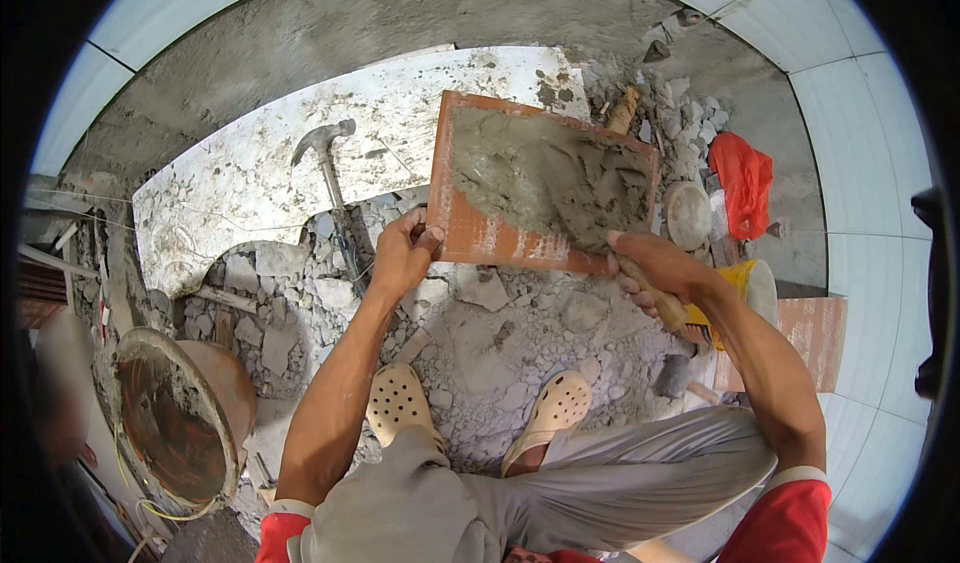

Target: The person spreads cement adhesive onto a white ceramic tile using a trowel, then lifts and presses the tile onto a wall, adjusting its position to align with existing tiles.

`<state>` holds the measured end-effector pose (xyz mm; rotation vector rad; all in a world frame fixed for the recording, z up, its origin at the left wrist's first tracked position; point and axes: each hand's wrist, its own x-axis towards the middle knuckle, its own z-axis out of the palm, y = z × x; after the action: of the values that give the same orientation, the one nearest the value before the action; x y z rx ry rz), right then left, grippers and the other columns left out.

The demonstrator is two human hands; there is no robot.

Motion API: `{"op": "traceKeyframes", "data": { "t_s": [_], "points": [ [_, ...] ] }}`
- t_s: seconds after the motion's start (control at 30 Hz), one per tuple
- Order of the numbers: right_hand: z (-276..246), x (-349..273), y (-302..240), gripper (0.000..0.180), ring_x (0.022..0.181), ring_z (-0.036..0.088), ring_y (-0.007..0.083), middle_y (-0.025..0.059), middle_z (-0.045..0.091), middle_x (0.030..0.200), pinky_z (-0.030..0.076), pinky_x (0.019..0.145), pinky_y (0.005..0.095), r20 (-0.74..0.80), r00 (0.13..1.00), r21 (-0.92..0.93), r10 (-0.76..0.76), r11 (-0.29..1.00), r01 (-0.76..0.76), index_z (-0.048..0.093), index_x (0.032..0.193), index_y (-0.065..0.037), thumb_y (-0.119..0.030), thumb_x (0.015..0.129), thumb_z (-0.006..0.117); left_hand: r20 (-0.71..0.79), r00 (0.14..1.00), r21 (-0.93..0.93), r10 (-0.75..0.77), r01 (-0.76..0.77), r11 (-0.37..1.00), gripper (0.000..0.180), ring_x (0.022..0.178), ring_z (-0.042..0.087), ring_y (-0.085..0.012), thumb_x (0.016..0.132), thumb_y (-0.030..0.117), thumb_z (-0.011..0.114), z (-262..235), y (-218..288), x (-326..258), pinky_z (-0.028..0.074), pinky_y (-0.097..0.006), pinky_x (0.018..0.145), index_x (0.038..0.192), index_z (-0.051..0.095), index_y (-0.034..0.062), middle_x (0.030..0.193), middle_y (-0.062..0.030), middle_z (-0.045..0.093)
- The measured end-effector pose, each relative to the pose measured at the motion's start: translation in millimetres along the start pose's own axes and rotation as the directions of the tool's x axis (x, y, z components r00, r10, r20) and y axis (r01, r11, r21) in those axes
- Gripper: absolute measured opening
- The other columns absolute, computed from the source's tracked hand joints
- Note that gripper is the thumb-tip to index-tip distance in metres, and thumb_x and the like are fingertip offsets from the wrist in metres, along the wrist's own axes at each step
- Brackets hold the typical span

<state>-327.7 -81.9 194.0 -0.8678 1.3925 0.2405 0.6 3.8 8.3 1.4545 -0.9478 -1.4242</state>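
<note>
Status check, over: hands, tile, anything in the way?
Left hand holding tile near its lower left corner; right hand gripping wooden handle. Grey mortar covering most of tile's face. Rubble beneath; hammer off left, apart from tile.

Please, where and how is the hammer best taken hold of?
Probably by the lower part of its handle, from above and the near side. The hammer lies with its head over the white board, its slim handle running back nearer over the rubble. The left hand is nearest, but holds the reddish tile.
</note>
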Motion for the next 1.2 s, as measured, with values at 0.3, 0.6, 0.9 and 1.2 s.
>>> {"op": "traceKeyframes", "data": {
  "t_s": [0.3, 0.6, 0.9, 1.2],
  "points": [
    [12.3, 13.8, -25.7, 0.049, 0.048, 0.059, 0.0199, 0.0091, 0.06, 0.071, 0.049, 0.043, 0.037, 0.05, 0.988, -0.52, -0.149, 0.84, 0.153, 0.059, 0.096, 0.001, -0.044, 0.105, 0.043, -0.019, 0.999, 0.03, -0.045, 0.045, 0.999, 0.01, 0.063, 0.05, -0.0076, 0.097, 0.005, 0.062, -2.5, 3.4, 1.3, 0.043, -0.027, 0.06, 0.1, 0.068, -0.002, 0.073, -0.0006, 0.062],
    [22.1, 17.6, -28.0, 0.044, 0.078, 0.068, 0.0461, 0.027, 0.068, 0.08, 0.053, 0.075, 0.0558, 0.066, 0.8, -0.967, -0.596, 0.16, 0.199, 0.063, 0.098, 0.004, -0.038, 0.102, 0.051, -0.019, 0.999, 0.058, -0.028, 0.029, 0.998, 0.016, 0.062, 0.047, -0.0061, 0.1, 0.011, 0.064, -5.1, -5.2, 2.1, 0.04, -0.026, 0.058, 0.11, 0.071, 0.0007, 0.074, 0.0033, 0.059],
    [26.3, -30.4, -45.7, 0.038, 0.061, 0.064, 0.0382, 0.0214, 0.063, 0.07, 0.051, 0.061, 0.0506, -0.044, 0.831, -0.957, -0.555, 0.261, 0.123, 0.057, 0.092, -0.001, -0.037, 0.103, 0.052, -0.011, 1.0, -0.018, -0.01, 0.009, 1.0, 0.025, 0.066, 0.055, -0.0102, 0.099, 0.005, 0.06, -4.3, 2.2, -2.8, 0.047, -0.028, 0.064, 0.121, 0.071, -0.0001, 0.077, -0.0031, 0.066],
    [30.2, 1.7, -43.2, 0.045, 0.064, 0.067, 0.0355, 0.0232, 0.067, 0.081, 0.054, 0.065, 0.0498, 0.02, 0.923, -0.871, -0.385, 0.446, 0.205, 0.062, 0.096, 0.003, -0.038, 0.104, 0.047, 0.083, 0.997, 0.108, 0.005, -0.014, 0.994, 0.026, 0.064, 0.053, -0.0118, 0.105, 0.013, 0.052, -18.1, -12.8, -10.4, 0.047, -0.032, 0.063, 0.116, 0.072, 0.0008, 0.072, -0.0018, 0.061]
  ]
}}
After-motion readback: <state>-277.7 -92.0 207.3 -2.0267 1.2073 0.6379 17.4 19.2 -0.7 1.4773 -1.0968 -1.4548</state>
